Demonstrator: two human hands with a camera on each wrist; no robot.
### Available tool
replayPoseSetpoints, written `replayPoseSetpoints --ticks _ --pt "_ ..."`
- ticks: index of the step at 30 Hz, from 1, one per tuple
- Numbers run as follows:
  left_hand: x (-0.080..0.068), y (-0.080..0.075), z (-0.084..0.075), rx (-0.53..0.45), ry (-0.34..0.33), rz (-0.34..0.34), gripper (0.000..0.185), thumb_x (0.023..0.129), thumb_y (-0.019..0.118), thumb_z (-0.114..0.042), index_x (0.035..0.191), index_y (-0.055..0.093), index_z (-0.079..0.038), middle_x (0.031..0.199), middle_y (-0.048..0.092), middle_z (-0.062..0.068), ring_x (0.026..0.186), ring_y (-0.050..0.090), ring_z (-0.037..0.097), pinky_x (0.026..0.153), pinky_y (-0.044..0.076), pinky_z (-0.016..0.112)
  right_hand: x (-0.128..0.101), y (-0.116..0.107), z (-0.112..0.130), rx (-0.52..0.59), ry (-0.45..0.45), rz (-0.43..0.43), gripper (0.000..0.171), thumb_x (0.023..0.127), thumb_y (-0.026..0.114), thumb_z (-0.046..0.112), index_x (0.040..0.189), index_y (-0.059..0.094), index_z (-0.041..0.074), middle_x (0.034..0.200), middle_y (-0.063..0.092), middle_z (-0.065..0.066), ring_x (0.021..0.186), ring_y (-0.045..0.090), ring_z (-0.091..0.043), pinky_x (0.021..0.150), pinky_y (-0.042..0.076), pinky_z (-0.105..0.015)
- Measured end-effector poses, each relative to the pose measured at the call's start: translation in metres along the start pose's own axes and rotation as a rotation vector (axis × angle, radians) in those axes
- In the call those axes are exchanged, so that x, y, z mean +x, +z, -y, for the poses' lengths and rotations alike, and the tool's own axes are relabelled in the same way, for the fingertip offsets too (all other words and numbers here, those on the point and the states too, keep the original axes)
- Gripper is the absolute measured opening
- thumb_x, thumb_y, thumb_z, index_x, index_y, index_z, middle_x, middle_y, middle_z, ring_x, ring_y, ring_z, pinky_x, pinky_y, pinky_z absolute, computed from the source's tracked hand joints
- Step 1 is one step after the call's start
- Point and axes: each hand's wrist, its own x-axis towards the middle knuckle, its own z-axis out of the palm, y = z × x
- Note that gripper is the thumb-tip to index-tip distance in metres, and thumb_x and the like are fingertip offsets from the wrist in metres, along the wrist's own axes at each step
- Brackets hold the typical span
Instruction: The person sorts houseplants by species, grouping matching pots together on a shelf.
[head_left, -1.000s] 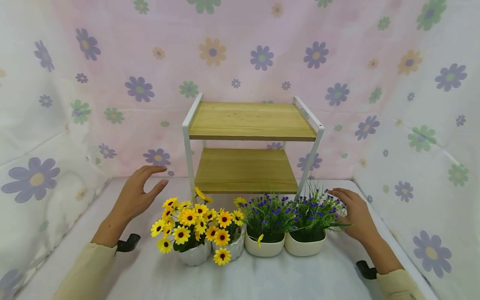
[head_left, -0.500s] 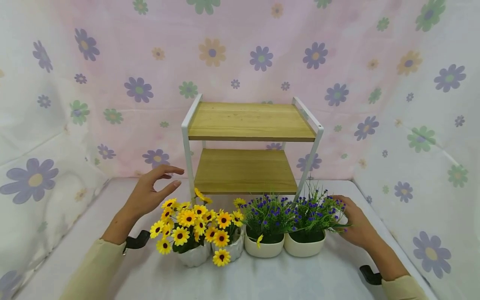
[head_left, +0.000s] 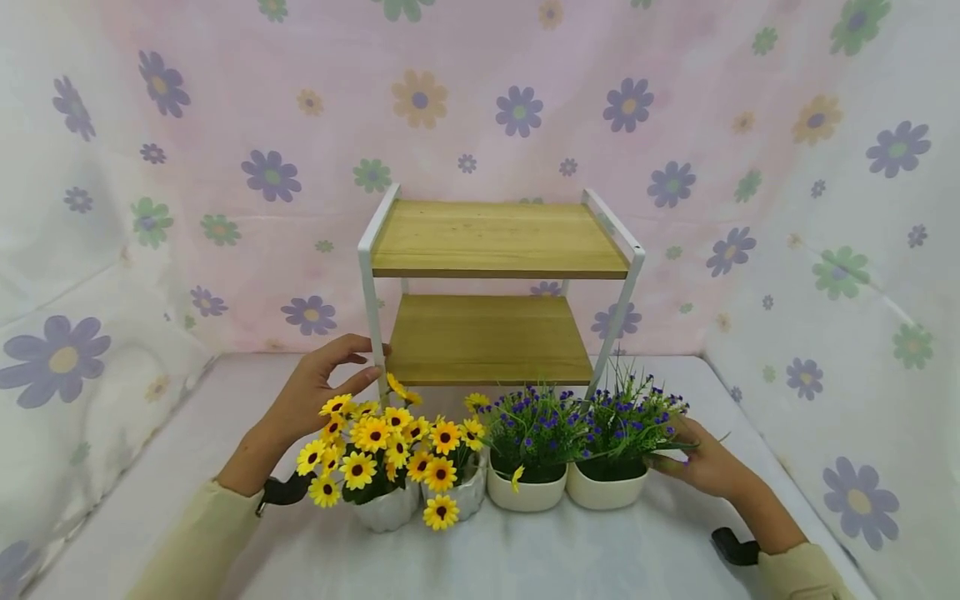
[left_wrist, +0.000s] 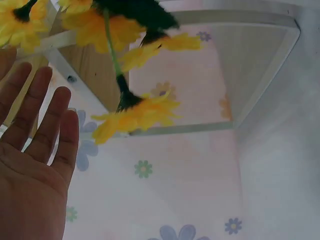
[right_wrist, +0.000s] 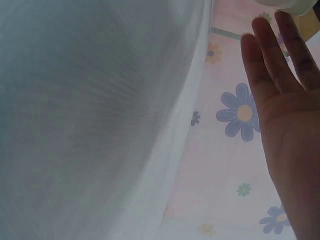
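Your left forearm comes in from the lower left in a pale yellow sleeve (head_left: 198, 542), with a black strap at the wrist. Your left hand (head_left: 318, 390) is raised off the table, palm turned toward the middle, fingers long and relaxed with nothing in them. Its fingertips and thumb reach the white front-left post of the two-tier shelf (head_left: 495, 287); whether they actually touch the post, the head view does not settle. The left wrist view shows your fingers (left_wrist: 37, 117) straight and spread a little, the post just past them and yellow blooms hanging close above.

Just below and to the right of that hand stand the sunflower pots (head_left: 416, 500), two white pots side by side, their yellow heads brushing up near your thumb. Beyond them, between your two hands, sits the shelf with its two bare wooden boards.

Further right, between the sunflowers and your right hand, is the left purple-flower pot (head_left: 525, 493), touching its neighbour, the right purple-flower pot (head_left: 606, 490). Your right hand (head_left: 701, 465) lies low against the right side of that last pot, fingers extended under the overhanging green stems and lying against the pot's wall, not wrapped round it. The right wrist view shows those fingers (right_wrist: 280, 60) straight and together, tips at the white pot's edge. Your right forearm runs back to the lower right, sleeve and black strap at the wrist.
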Motion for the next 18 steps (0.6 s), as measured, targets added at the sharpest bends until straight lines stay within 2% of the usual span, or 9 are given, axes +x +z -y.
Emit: replayPoseSetpoints --ticks 4,6,8,12,15,18 --pt "0.001 0.007 -0.002 -0.012 0.009 0.014 0.032 0.101 0.071 -0.003 0.131 0.069 -0.014 0.129 0.071 -0.002 0.120 0.066 0.013 0.105 0.050 0.024 -0.006 0.000 0.007 0.042 0.195 0.067 0.060 0.089 0.084 0.009 0.143 0.060 -0.001 0.139 0.061 -0.001 0.125 0.059 -0.007 0.095 0.058 -0.047" --pt "0.002 0.009 -0.004 -0.014 0.011 0.015 0.030 0.101 0.071 -0.003 0.129 0.070 -0.015 0.129 0.071 -0.004 0.121 0.066 0.014 0.108 0.048 0.025 -0.007 0.000 0.008 0.068 0.230 0.077 0.069 0.086 0.087 0.009 0.147 0.056 -0.003 0.144 0.057 -0.003 0.127 0.057 -0.008 0.097 0.057 -0.051" --pt "0.002 0.010 -0.006 -0.016 0.011 0.013 0.027 0.101 0.071 -0.004 0.125 0.071 -0.017 0.128 0.071 -0.006 0.123 0.066 0.014 0.109 0.047 0.026 -0.008 0.002 0.007 0.091 0.220 0.079 0.075 0.083 0.090 0.008 0.147 0.053 -0.003 0.144 0.056 0.003 0.127 0.056 -0.004 0.098 0.057 -0.045" --pt "0.002 0.012 -0.007 -0.009 0.008 0.007 0.023 0.101 0.072 -0.005 0.119 0.072 -0.020 0.127 0.071 -0.007 0.126 0.065 0.014 0.110 0.047 0.026 -0.004 0.008 0.004 0.151 0.103 0.106 0.064 0.079 0.092 0.004 0.134 0.058 0.006 0.111 0.068 0.011 0.104 0.065 -0.001 0.093 0.054 -0.027" --pt "0.001 0.012 -0.006 -0.001 -0.005 0.000 0.023 0.101 0.072 -0.005 0.119 0.071 -0.020 0.126 0.072 -0.007 0.125 0.065 0.014 0.109 0.049 0.029 0.000 0.011 0.003 0.168 0.037 0.115 0.057 0.080 0.092 0.003 0.125 0.060 0.016 0.088 0.066 0.008 0.086 0.067 -0.012 0.088 0.055 -0.028" --pt "-0.001 0.012 -0.006 -0.003 -0.029 -0.004 0.023 0.101 0.073 -0.007 0.120 0.070 -0.019 0.125 0.073 -0.008 0.125 0.065 0.013 0.111 0.051 0.044 0.002 0.012 0.003 0.162 0.006 0.102 0.055 0.078 0.093 0.003 0.122 0.062 0.019 0.085 0.066 0.004 0.080 0.066 -0.015 0.082 0.056 -0.030"
